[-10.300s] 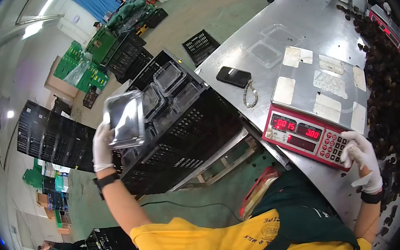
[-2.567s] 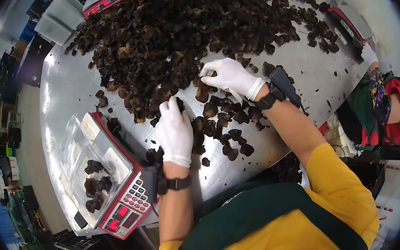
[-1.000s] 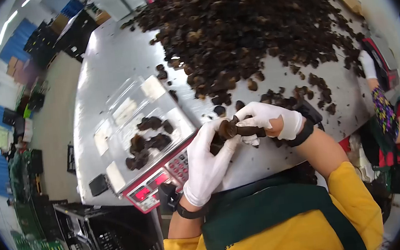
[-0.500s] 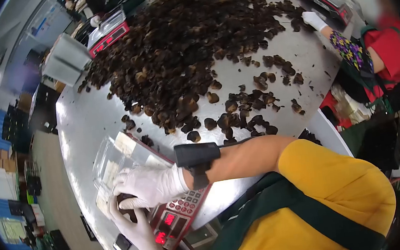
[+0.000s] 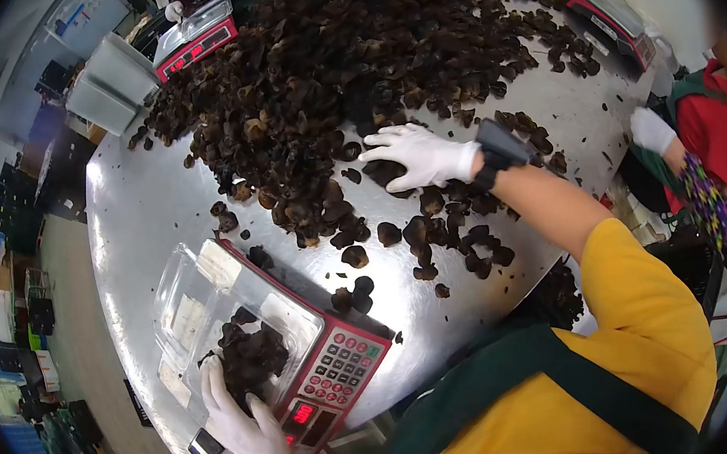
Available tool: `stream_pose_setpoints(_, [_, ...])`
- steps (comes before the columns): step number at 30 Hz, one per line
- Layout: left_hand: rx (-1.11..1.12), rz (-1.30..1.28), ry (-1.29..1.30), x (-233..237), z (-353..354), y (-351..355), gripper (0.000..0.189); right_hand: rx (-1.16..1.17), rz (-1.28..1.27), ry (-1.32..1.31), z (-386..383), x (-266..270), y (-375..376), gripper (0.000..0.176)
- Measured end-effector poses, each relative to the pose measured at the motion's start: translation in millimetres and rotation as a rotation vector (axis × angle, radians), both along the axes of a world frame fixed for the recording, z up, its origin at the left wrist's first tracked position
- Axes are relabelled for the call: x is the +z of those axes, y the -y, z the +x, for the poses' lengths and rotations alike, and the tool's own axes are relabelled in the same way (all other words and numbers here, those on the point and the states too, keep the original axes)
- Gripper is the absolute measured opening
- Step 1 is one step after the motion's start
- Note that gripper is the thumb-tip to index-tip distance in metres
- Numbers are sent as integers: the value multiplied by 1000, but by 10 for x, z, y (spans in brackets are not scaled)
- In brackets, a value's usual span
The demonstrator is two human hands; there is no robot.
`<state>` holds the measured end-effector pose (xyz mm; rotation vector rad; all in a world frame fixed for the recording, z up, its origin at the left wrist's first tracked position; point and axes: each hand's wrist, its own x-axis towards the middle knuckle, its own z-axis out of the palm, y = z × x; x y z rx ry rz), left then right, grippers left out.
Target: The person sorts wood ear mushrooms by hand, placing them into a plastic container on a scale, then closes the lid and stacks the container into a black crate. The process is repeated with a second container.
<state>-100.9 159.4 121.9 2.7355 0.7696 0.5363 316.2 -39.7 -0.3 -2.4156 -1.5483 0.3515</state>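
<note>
Weighing post: one gloved hand at the scale, the other at the heap.
Left hand (image 5: pixel 241 426) lies flat with loose fingers at the near edge of the red scale (image 5: pixel 343 373). It touches the clump of dark fungus (image 5: pixel 253 358) in the clear tray (image 5: pixel 199 302) on top of the scale. Beyond the scale, the right hand (image 5: pixel 420 155) is spread wide, gripping nothing, on the rim of the big fungus heap (image 5: pixel 362 41) on the steel bench (image 5: pixel 135 207).

Operator clothing, as seen:
- Gloves: left hand (image 5: pixel 241 426) and right hand (image 5: pixel 421 154) each in a thin white disposable glove, snug fit, cuff to wrist.
- Right wrist: black strap w/ boxy black wrist-mounted device (image 5: pixel 495 144).
- Forearms: uncovered.
- Torso: yellow short-sleeve T-shirt (image 5: pixel 647 312), plain at shoulder.
- Over shirt: dark green fabric apron (image 5: pixel 487 391), broad strap running diag. across the shirt.
</note>
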Motion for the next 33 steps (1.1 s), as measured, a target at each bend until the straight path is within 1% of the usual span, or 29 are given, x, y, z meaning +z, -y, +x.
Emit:
stream_pose_setpoints(1, [3, -8, -7, -10, -2, 12, 62, 5, 37, -16, 45, -19, 77, 77])
stream_pose_setpoints(3, [40, -51, 29, -27, 1, 11, 64, -43, 183, -36, 43, 30, 169, 74])
stream_pose_setpoints(4, [51, -93, 49, -57, -6, -1, 65, -47, 181, -39, 22, 104, 181, 74])
stream_pose_setpoints(6, [86, -89, 69, -79, 1, 33, 66, 27, 317, 132, -39, 211, 132, 64])
stream_pose_setpoints(7, [123, -82, 93, -85, -3, 44, 66, 23, 317, 127, -70, 184, 95, 64])
stream_pose_setpoints(9, [130, -109, 111, -110, -29, 24, 65, 105, 162, 93, -123, 106, 8, 52])
stream_pose_setpoints(10, [155, -113, 134, -109, -29, 33, 65, 138, 166, 129, -118, 42, -29, 47])
stream_pose_setpoints(11, [182, -118, 157, -113, -33, 39, 65, 139, 166, 128, -89, 25, -61, 47])
stream_pose_setpoints(13, [183, -110, 157, -130, -67, 24, 64, 64, 167, 43, -2, 3, -111, 44])
stream_pose_setpoints(14, [182, -103, 158, -138, -73, 19, 63, 29, 298, 70, 29, -42, -98, 34])
stream_pose_setpoints(15, [182, -107, 157, -113, -59, 31, 63, 29, 294, 69, 74, -44, -111, 34])
stream_pose_setpoints(17, [167, -60, 89, -37, -13, 61, 60, -102, 268, -80, 209, -32, -141, 22])
stream_pose_setpoints(18, [162, -64, 90, -64, -22, 35, 60, -126, 376, -139, 261, -49, -151, 15])
stream_pose_setpoints(19, [148, -61, 128, -102, -57, -5, 58, -165, 461, -312, 310, -60, -170, 14])
stream_pose_setpoints(21, [141, -64, 163, -139, -71, -13, 56, -256, 553, -643, 356, 6, -152, 13])
stream_pose_setpoints(22, [159, -66, 167, -125, -63, 6, 56, -256, 598, -820, 341, 120, -129, 12])
stream_pose_setpoints(25, [188, -70, 178, -148, -74, -9, 55, -269, 609, -947, 226, 280, -177, 15])
stream_pose_setpoints(27, [198, -75, 190, -158, -67, -7, 55, -235, 613, -886, 109, 177, -319, 16])
stream_pose_setpoints(28, [212, -92, 189, -154, -56, 6, 55, -221, 503, -732, 59, 162, -400, 16])
stream_pose_setpoints(29, [228, -107, 188, -151, -51, 15, 55, -211, 472, -817, -42, 152, -440, 21])
stream_pose_setpoints(31, [238, -113, 216, -168, -47, 29, 56, -45, 281, -531, -236, 276, -547, 36])
stream_pose_setpoints(33, [218, -108, 207, -146, -25, 52, 56, 37, 117, -349, -425, 186, -691, 48])
